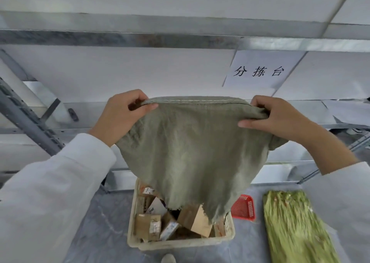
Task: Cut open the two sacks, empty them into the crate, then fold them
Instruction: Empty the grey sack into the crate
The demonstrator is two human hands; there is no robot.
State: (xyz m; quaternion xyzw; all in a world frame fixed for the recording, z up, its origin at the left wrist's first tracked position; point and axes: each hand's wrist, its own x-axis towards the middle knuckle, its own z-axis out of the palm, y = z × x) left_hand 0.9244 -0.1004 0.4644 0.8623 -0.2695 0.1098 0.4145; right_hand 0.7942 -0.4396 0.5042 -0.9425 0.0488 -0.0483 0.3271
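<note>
A grey-green woven sack (192, 152) hangs upside down and limp over a beige plastic crate (180, 242). My left hand (122, 116) pinches the sack's stitched upper left corner. My right hand (280, 118) grips the upper right corner, fingers curled over the bunched fabric. The sack's frayed open end dangles just above the crate. Several small cardboard boxes (149, 225) lie piled in the crate. A second sack (294, 226), yellow-green, lies flat on the floor to the right.
A small red plastic basket (245, 207) stands right of the crate. Metal shelving (180, 40) and a slanted frame fill the background, with a white paper sign (260, 70) on it. The floor is grey sheeting. A shoe tip (168, 258) shows at the bottom edge.
</note>
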